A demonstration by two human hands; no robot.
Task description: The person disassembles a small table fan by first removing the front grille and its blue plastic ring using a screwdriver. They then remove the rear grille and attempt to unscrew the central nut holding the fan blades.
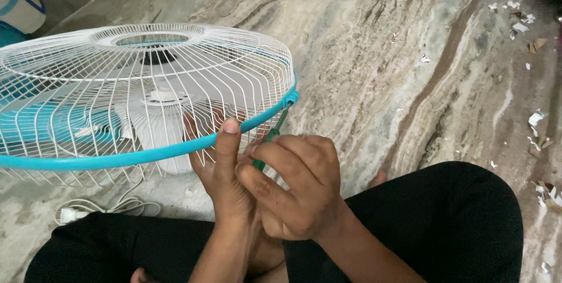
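Right hand (295,186) grips green screwdriver (270,136) at fan guard (146,72).

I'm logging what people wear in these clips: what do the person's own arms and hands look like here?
Both forearms are bare, with no sleeves in view. The left hand and right hand wear no gloves, and no rings, watch or bracelet show. Fingernails are short and unpainted. Black trousers cover the crossed legs.

Streaky grey-brown marble floor (374,55), with torn white paper scraps (518,8) scattered around and a coiled white power cord (111,207).
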